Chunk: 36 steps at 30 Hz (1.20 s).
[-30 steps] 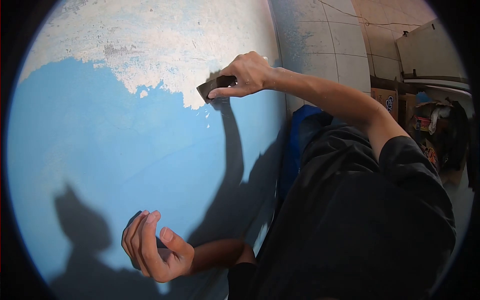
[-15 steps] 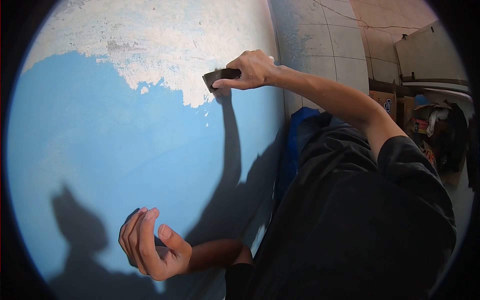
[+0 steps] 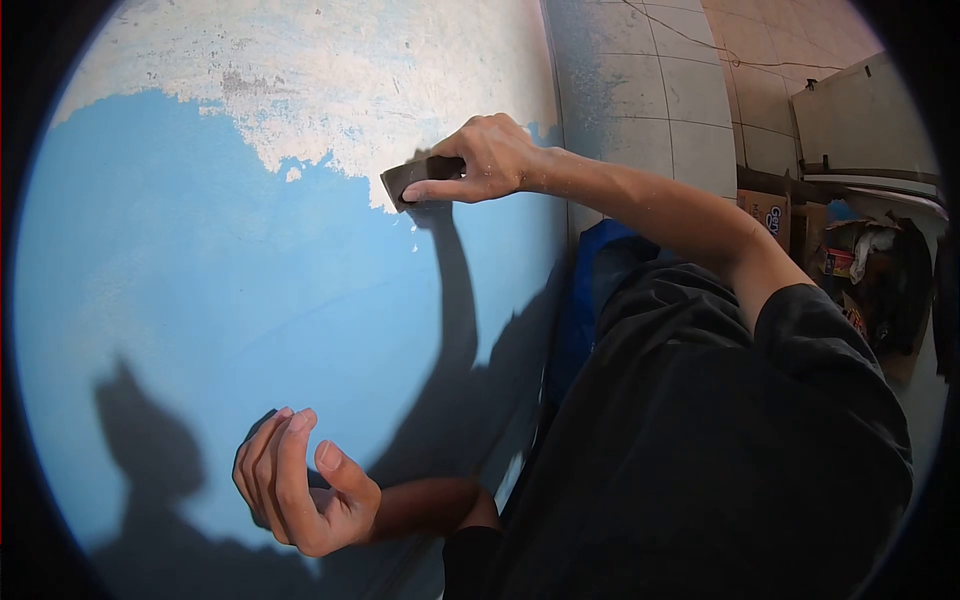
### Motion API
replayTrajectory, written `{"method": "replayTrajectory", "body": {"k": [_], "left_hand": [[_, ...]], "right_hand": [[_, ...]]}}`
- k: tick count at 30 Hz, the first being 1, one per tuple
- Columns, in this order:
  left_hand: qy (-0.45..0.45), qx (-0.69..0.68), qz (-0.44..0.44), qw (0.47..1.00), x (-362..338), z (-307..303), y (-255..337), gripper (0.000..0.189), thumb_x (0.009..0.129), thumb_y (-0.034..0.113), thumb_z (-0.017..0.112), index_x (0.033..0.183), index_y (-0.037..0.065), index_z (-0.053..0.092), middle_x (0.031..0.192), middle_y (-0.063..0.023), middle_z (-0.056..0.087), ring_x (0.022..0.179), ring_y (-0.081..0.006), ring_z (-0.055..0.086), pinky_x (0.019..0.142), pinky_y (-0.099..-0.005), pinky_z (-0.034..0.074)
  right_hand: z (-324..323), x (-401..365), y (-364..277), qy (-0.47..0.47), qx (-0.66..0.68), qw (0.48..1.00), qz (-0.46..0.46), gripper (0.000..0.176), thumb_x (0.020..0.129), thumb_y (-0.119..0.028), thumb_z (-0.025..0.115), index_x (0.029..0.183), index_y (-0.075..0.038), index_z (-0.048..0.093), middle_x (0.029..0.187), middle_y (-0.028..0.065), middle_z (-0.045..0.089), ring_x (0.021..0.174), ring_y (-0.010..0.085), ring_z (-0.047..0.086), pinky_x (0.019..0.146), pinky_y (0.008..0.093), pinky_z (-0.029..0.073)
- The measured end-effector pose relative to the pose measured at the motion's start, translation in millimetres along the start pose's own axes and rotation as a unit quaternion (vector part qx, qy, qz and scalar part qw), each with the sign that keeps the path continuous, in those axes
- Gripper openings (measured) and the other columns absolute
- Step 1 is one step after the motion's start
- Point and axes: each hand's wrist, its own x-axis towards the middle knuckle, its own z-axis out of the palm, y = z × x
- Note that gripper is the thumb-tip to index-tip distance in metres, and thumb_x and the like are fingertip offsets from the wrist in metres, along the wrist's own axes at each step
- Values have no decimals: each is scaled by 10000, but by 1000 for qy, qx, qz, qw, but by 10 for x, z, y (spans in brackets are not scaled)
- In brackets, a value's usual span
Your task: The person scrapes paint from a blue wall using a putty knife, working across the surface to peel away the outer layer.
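My right hand [image 3: 490,160] grips a dark, flat scraper [image 3: 425,175], with the thumb along its near side. The scraper's edge rests against the wall, where the blue paint [image 3: 250,290] meets a bare whitish patch [image 3: 330,80]. Small pale flecks show just below the tool. At the bottom, my left hand [image 3: 305,490] is raised in front of the blue wall with fingers loosely curled and thumb apart; nothing is in it.
A tiled floor [image 3: 630,85] meets the wall on the right. Farther right are a cardboard box [image 3: 765,212], a pale panel [image 3: 860,120] and a heap of assorted items [image 3: 880,270]. Shadows of my head and arm fall on the wall.
My right hand and the scraper have moved left and slightly down in the picture, along the paint edge. My left hand keeps nearly the same pose.
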Motion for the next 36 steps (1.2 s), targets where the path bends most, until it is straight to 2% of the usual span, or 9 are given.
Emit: {"method": "replayTrajectory", "body": {"k": [3,7,10,14,17,26,27,31,36], "left_hand": [[-2,7,5,1000,-6,-4,-20,181,979,140,586,983,-6,694,790,-102,725,745,-283,707,739,-403,555],[-1,9,-2,1000,-7,-15,1,175,979,141,583,991,5,692,790,-99,728,746,-283,708,741,-401,555],[-2,7,-5,1000,0,-2,8,174,979,145,582,992,10,691,789,-97,728,744,-285,707,737,-400,552],[-2,12,-6,1000,6,-12,11,174,980,150,582,992,14,690,787,-94,727,742,-284,706,733,-398,547],[-5,8,-5,1000,-9,-20,-4,177,983,159,582,989,20,691,788,-92,728,745,-282,707,735,-398,547],[-14,21,0,1000,-20,-28,-27,200,982,190,586,988,28,702,770,-84,717,733,-264,706,720,-388,549],[-11,18,0,1000,-20,-26,-37,201,978,194,587,988,30,703,766,-82,714,734,-260,707,720,-386,549],[-9,10,-13,1000,-41,-34,-23,199,965,203,592,984,42,707,758,-76,708,736,-247,709,720,-379,548],[-11,9,-10,1000,-35,-49,-33,189,955,196,591,981,47,706,755,-70,704,731,-242,709,718,-376,546]], "right_hand": [[74,-3,97,-24,11,999,35,778,854,-779,614,860,-24,800,594,91,681,510,221,635,465,362,450],[12,-58,158,-90,-36,987,131,802,834,-842,552,918,-87,810,692,88,722,636,245,693,543,373,502],[-104,-84,-60,-82,-39,989,116,802,833,-844,550,955,-97,815,698,82,725,641,240,693,542,370,496],[30,-52,263,-95,-43,986,131,822,825,-861,530,973,-105,813,692,103,717,669,254,696,541,390,494],[23,-77,289,-42,-52,992,109,810,832,-817,588,817,-35,799,597,106,675,525,240,642,457,365,448],[99,-121,324,-58,66,984,153,786,823,-785,647,734,-13,762,567,92,645,516,208,611,462,377,435],[49,-102,304,-121,62,973,188,859,815,-829,601,857,8,788,661,139,689,646,251,673,560,402,490],[16,-22,6,-87,94,979,160,835,812,-815,621,829,3,790,627,128,679,597,254,652,534,377,472],[124,-72,228,-91,92,978,165,860,812,-831,602,832,8,790,626,123,682,587,254,648,515,370,464]]}}
